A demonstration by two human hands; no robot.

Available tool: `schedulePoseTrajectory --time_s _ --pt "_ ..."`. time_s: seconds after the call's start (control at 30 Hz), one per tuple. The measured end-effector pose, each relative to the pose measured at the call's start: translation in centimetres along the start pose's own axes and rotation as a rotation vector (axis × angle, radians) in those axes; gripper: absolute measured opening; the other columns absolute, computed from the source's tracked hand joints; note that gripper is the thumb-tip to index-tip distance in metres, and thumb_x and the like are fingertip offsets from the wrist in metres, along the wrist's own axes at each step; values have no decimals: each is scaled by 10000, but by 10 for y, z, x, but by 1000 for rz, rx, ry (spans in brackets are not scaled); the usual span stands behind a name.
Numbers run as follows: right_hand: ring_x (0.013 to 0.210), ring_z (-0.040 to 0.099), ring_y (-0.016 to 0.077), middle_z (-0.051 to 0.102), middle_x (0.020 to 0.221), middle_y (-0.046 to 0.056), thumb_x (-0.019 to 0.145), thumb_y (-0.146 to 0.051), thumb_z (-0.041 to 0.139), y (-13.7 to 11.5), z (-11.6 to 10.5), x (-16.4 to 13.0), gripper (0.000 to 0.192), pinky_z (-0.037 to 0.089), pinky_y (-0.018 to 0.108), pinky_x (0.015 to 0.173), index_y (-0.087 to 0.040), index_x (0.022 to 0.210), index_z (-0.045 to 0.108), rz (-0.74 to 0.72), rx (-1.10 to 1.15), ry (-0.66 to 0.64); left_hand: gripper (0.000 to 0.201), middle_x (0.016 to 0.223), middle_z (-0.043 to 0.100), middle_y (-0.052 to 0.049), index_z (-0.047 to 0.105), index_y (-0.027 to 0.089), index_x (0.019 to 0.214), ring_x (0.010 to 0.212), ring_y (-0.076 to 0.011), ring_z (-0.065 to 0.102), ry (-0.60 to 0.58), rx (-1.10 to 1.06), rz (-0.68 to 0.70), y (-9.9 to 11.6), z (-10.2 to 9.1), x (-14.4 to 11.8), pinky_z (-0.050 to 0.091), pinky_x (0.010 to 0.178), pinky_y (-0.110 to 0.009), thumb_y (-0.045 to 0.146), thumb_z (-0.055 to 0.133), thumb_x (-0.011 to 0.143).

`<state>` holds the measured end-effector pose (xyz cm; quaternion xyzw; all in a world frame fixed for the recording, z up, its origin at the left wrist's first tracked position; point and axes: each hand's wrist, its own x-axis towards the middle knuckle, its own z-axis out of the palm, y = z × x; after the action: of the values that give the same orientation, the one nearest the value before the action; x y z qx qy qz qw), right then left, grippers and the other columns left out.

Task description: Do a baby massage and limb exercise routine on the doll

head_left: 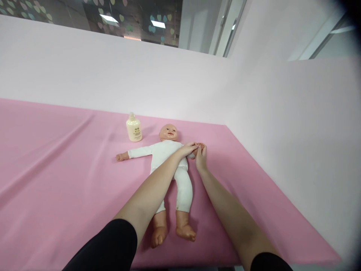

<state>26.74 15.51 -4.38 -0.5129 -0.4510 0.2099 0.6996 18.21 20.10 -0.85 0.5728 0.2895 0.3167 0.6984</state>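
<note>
A baby doll (165, 154) in a white bodysuit lies on its back on a pink sheet (56, 180), head toward the wall, one arm stretched out to the left. My left hand (188, 149) reaches across the doll's chest and rests on its other arm near the wrist. My right hand (201, 154) pinches the doll's small hand (199, 145) between its fingers. Both of my hands meet at that arm, which they mostly hide. The doll's bare feet (172, 233) point toward me.
A cream lotion bottle (133, 128) stands upright just left of the doll's head. A pale pink wall (169, 82) runs along the back and the right side. The sheet's front edge (197, 263) lies close to my body.
</note>
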Motion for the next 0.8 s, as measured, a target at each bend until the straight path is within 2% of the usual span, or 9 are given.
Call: schedulePoseTrajectory --time_s 0.1,0.27,0.5,0.63,0.8 --pt "946 604 185 603 1018 56 874 -425 405 -2 0 0 260 506 357 839 -219 1004 494 38 -6 14 184 623 545 24 544 158 821 501 -104 507 -3 6 6 0 0 1 415 486 -240 327 616 819" --pt "979 587 179 590 1067 62 877 -389 390 -7 1 -1 260 510 340 829 -227 1062 472 15 -38 10 178 617 541 30 584 149 909 490 -93 491 -5 14 13 -1 1 2 424 497 -236 313 595 842" --pt "912 582 177 575 1081 62 893 -445 366 -11 -2 -2 323 519 270 612 -227 1107 471 19 -64 -47 330 766 626 -12 605 144 1112 583 -96 535 -15 30 115 -4 -1 6 450 584 -235 326 615 837" --pt "918 571 170 575 1013 47 891 -450 377 -11 -4 0 292 524 270 653 -223 1035 491 -8 -56 -17 337 730 608 -1 604 132 1091 563 -87 527 -45 48 138 -6 -3 7 422 532 -208 349 621 834" --pt "799 579 166 544 1027 50 873 -525 389 -9 -4 -1 362 458 220 449 -237 1075 474 94 -12 -26 366 628 551 30 587 121 1035 474 -79 498 -105 65 159 -8 -3 7 382 446 -195 418 624 824"
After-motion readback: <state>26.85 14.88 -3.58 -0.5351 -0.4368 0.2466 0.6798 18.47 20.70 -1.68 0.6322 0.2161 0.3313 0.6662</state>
